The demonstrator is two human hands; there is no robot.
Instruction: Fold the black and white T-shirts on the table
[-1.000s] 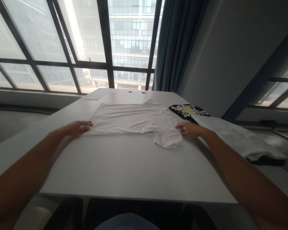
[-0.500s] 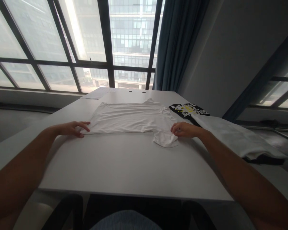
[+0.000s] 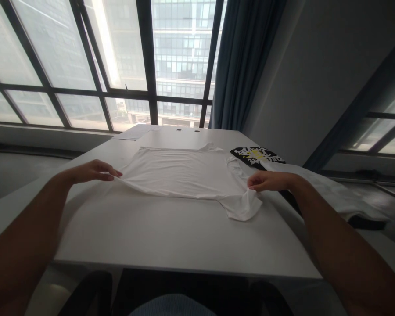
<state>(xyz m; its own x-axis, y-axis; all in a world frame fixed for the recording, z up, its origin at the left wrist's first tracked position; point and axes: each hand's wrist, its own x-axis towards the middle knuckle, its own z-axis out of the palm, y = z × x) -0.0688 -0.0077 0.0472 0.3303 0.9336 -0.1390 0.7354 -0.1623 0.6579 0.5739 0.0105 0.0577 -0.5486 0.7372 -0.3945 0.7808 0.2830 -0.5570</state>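
Observation:
A white T-shirt [image 3: 184, 171] is spread on a white table [image 3: 184, 237], its hem to the left and its collar and sleeves to the right. My left hand [image 3: 95, 171] pinches the near corner of the hem, lifted slightly off the table. At the shoulder, above the near sleeve, my right hand [image 3: 266, 180] is closed on the fabric. The near edge of the shirt is stretched between both hands, and the near sleeve lies toward me.
Right of the shirt lies a black garment with white and yellow print [image 3: 256, 154], beside folded white cloth [image 3: 335, 188]. Paper sheets [image 3: 133, 132] rest at the table's far left. Beyond are windows and a blue curtain [image 3: 242, 66].
Both hands have closed on the shirt and raised its near edge a little. The right hand moved right, and the near edge and sleeve shifted toward me and rightward.

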